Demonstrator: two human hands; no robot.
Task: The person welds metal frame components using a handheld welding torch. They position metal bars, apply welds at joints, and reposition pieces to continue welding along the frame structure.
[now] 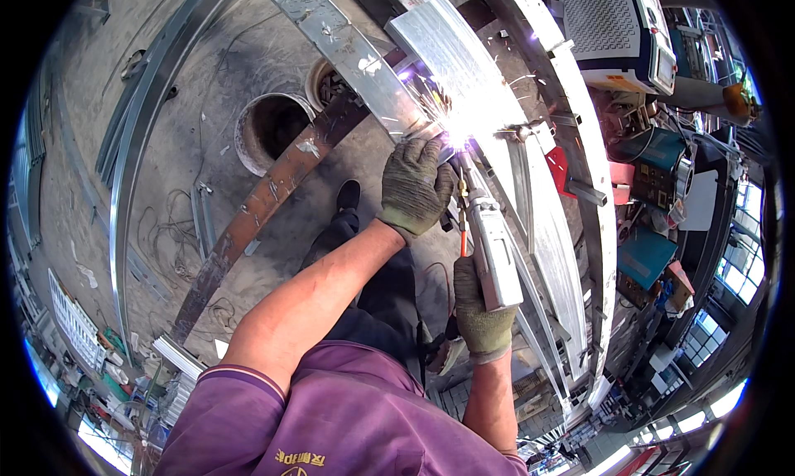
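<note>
My right hand [480,314], in a grey-green work glove, grips the handle of a silver welding gun [495,248]. The gun's tip points up at a bright white arc [458,135] that throws sparks. My left hand [414,186], gloved the same way, is closed around the front of the gun just below the arc. The arc sits on the joint between a shiny flat metal bar [352,54] and a wider galvanized steel section [464,58].
A rusty flat bar [265,207] runs diagonally under the work. Long curved steel rails [141,137] lie on the concrete floor by a round hole [269,128]. A white welding machine [617,33] and teal boxes [654,165] stand at the right. My foot [348,196] is below.
</note>
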